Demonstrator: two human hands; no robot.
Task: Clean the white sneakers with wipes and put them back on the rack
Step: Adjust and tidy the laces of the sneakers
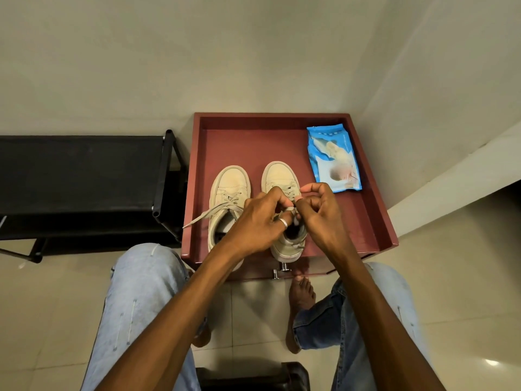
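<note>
Two off-white sneakers stand side by side, toes away from me, on a reddish-brown cabinet top. The left sneaker has loose laces trailing over the cabinet's left edge. Over the right sneaker, my left hand and my right hand meet at the tongue, each pinching its laces between the fingertips. A ring shows on my left hand. A blue pack of wipes lies flat at the cabinet's back right, apart from the shoes.
A black shoe rack with fabric shelves stands to the left of the cabinet, against the wall. My knees in light jeans and bare feet are below, on a tiled floor. A dark stool edge is under me. Walls close in behind and right.
</note>
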